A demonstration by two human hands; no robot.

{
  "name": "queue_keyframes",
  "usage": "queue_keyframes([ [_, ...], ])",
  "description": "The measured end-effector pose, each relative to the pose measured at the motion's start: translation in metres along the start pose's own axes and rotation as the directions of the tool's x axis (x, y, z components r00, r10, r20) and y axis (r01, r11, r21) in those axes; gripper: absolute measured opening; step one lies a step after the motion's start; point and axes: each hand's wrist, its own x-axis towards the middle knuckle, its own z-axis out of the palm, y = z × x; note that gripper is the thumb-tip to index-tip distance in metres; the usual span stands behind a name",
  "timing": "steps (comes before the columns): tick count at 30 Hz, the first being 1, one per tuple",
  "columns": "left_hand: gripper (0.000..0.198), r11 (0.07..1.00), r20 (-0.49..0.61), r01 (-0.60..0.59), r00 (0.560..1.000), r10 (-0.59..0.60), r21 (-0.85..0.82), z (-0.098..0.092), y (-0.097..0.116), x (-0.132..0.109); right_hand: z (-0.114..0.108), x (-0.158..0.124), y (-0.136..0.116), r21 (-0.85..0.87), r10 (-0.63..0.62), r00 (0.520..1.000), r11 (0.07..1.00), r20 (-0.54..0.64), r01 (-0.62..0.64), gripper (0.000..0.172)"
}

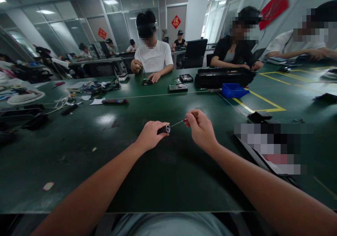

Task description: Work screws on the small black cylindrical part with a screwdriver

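My left hand (150, 135) is wrapped round a short black cylinder (163, 130), whose open, silver-rimmed end faces right. My right hand (201, 128) grips the reddish-brown handle of a screwdriver (177, 123). The thin metal shaft points left, and its tip is at or beside the rim of the cylinder; whether it touches cannot be made out. Both hands are low over the middle of the green table (168, 179).
A blue bin (233, 90) stands beyond my right hand, near a long black case (223, 77). Circuit-board devices (178, 87) lie ahead. Cables (61, 102) and a dark tool (115, 102) are at left. People sit across the table.
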Motion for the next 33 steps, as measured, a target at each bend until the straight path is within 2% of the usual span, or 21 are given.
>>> queue_keyframes([
  [4, 0.038, 1.0, 0.005, -0.001, 1.0, 0.001, 0.002, 0.0, 0.001, 0.0, 0.0, 0.0, -0.003, -0.018, 0.011, 0.999, 1.0, 0.049, -0.01, 0.019],
  [14, 0.038, 0.999, 0.014, 0.037, 0.999, -0.037, -0.022, 0.0, -0.001, 0.0, 0.0, 0.002, -0.001, -0.153, 0.02, 1.0, 0.988, -0.006, -0.021, 0.019],
  [20, 0.041, 0.964, -0.05, 0.14, 0.987, -0.155, -0.227, 0.0, 0.0, -0.001, 0.0, 0.003, -0.002, -0.17, 0.026, 1.0, 0.985, -0.014, -0.028, 0.02],
  [24, 0.038, 0.853, -0.126, 0.183, 0.953, -0.276, -0.488, 0.003, -0.003, 0.003, 0.001, 0.003, -0.001, -0.16, 0.041, 0.999, 0.986, -0.009, -0.042, 0.02],
  [28, 0.041, 0.645, -0.073, 0.228, 0.911, -0.405, -0.729, 0.006, -0.006, 0.007, 0.0, 0.003, -0.002, -0.182, 0.046, 0.999, 0.982, 0.017, -0.042, 0.025],
  [31, 0.034, 0.546, -0.019, 0.256, 0.895, -0.447, -0.798, 0.005, -0.007, 0.009, 0.0, 0.003, -0.005, -0.194, 0.04, 0.999, 0.98, 0.034, -0.032, 0.026],
  [33, 0.032, 0.556, 0.004, 0.268, 0.903, -0.43, -0.787, 0.001, -0.005, 0.01, -0.001, 0.003, -0.006, -0.198, 0.044, 0.998, 0.979, 0.034, -0.036, 0.026],
])
